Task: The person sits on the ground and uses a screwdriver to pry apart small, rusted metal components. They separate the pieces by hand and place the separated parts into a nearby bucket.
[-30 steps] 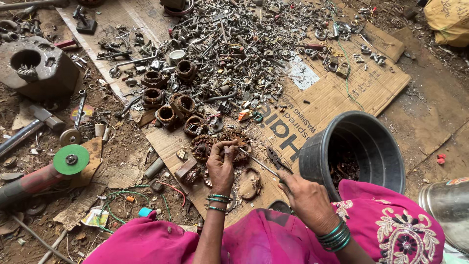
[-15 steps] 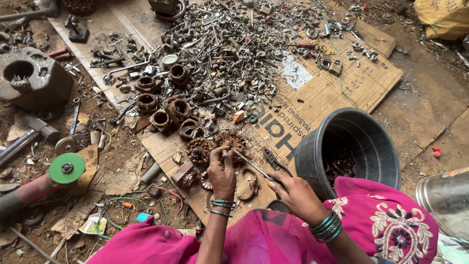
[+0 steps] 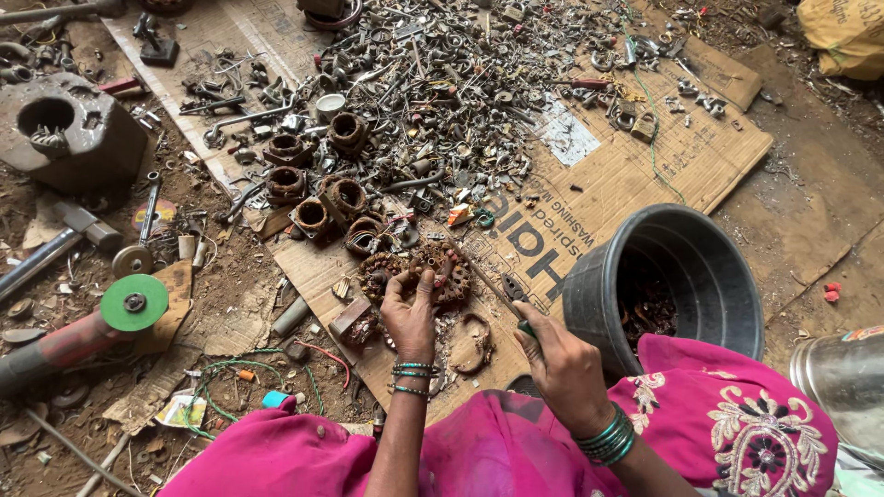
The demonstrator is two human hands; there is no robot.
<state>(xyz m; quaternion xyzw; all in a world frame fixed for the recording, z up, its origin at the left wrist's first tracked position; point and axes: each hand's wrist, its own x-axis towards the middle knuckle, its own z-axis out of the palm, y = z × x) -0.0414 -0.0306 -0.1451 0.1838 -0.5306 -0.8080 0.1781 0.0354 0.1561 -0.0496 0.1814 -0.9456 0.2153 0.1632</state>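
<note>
Scrap-strewn cardboard [image 3: 635, 175] on dirt floor [image 3: 829, 230]

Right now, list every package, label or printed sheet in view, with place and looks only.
Flattened cardboard carton: under the scrap, brown, dark lettering near the black bucket.
Paper label: on the carton, white, rectangular, fine print.
Crumpled wrapper: lower left on the dirt, white with yellow.
Yellow sack: top right corner.

black bucket [image 3: 727, 276], scrap metal pile [image 3: 442, 83], green disc grinder [image 3: 134, 303]
</note>
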